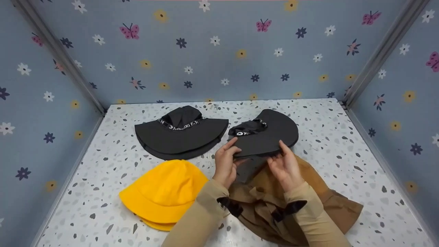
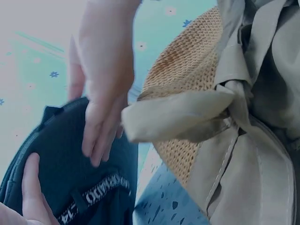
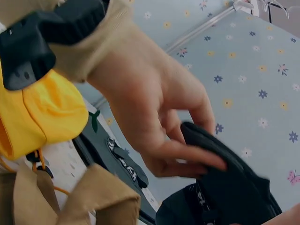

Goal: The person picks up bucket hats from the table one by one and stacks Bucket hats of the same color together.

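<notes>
A black wide-brimmed hat (image 1: 274, 137) with a white-lettered band is held up by its near brim edge. My left hand (image 1: 226, 164) grips the brim at the left. To the right, my right hand (image 1: 284, 168) pinches the same edge, thumb on top and fingers below. In the right wrist view, the fingers of the right hand (image 3: 150, 103) wrap the brim's rim. Beneath both wrists lies a brown hat (image 1: 339, 209) with cloth ties; the left wrist view shows its woven part (image 2: 183, 61) and a knotted tie (image 2: 178, 115).
A second black hat (image 1: 185, 137) with a lettered band lies at the back left. In front of it sits a yellow bucket hat (image 1: 168, 192). Flower-patterned panels (image 1: 219, 51) wall in the speckled table (image 1: 92, 192) at the back and both sides.
</notes>
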Tool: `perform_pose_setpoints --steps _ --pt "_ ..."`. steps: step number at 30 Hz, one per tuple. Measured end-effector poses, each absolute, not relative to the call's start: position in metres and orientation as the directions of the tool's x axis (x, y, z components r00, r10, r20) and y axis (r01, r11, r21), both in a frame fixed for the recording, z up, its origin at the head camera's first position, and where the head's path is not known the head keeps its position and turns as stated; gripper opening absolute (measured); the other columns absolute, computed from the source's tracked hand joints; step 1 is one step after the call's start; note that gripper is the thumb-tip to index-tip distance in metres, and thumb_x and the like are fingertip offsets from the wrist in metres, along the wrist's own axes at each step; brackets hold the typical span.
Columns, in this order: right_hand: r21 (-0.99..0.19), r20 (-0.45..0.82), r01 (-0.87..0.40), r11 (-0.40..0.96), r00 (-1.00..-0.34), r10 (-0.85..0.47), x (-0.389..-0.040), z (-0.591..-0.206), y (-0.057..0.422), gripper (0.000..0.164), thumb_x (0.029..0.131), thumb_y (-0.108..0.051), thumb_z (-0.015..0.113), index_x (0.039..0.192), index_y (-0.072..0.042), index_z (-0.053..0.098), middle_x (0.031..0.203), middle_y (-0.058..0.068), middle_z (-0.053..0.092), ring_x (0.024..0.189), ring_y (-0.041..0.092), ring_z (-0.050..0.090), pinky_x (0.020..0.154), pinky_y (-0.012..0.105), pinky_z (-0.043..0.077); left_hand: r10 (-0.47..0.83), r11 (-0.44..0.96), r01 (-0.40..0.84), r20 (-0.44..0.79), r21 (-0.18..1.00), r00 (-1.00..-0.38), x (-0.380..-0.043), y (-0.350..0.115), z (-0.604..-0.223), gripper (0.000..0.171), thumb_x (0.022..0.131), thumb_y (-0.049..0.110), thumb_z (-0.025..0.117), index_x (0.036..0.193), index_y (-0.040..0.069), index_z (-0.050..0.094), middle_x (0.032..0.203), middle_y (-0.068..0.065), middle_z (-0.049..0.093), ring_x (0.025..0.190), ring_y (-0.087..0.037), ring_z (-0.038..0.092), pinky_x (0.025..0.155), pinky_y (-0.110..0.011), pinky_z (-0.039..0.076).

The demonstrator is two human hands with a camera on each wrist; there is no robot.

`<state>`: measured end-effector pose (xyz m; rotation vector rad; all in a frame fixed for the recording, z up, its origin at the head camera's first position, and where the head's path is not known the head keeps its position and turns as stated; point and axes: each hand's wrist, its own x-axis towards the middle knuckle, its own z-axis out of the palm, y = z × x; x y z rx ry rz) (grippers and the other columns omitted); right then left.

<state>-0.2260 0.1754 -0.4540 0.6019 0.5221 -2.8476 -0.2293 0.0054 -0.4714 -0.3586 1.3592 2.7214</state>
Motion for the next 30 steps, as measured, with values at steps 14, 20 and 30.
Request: perform_pose_setpoints --steps 14,20,30 --pt "-0.204 -0.458 0.23 -0.952 -0.882 -0.115 -0.225 -0.459 0.18 0.053 0.104 -0.005 0.04 0.153 -0.017 0.026 0.134 0.004 0.051 0.147 0.008 0.028 0.117 0.025 0.029 -0.018 -0.643 -0.206 -0.283 0.738 -0.959 -0.232 -0.005 -0.471 0.052 0.086 -0.005 0.051 0.137 0.003 0.058 0.114 -0.016 0.066 0.075 -0.015 0.07 0.057 -0.026 0.057" --pt "-0.17 -0.424 0.212 -0.962 -0.897 -0.123 -0.224 -0.462 0.176 0.049 0.104 -0.003 0.039 0.15 -0.016 0.029 0.138 0.005 0.049 0.148 0.008 0.025 0.119 0.025 0.025 -0.04 -0.682 -0.185 -0.288 0.707 -0.957 -0.23 -0.003 -0.472 0.049 0.091 0.001 0.053 0.14 0.003 0.053 0.106 -0.009 0.067 0.075 -0.012 0.068 0.057 -0.025 0.055" --pt "-0.084 -0.369 0.139 -0.987 -0.924 -0.098 -0.22 -0.469 0.16 0.07 0.103 0.004 0.035 0.16 -0.027 0.011 0.166 -0.008 0.015 0.151 0.01 0.02 0.12 0.026 0.025 -0.033 -0.753 -0.119 -0.218 0.647 -0.975 -0.224 0.008 -0.474 0.042 0.099 0.013 0.057 0.137 -0.003 0.05 0.123 -0.013 0.061 0.107 -0.019 0.062 0.09 -0.03 0.052"
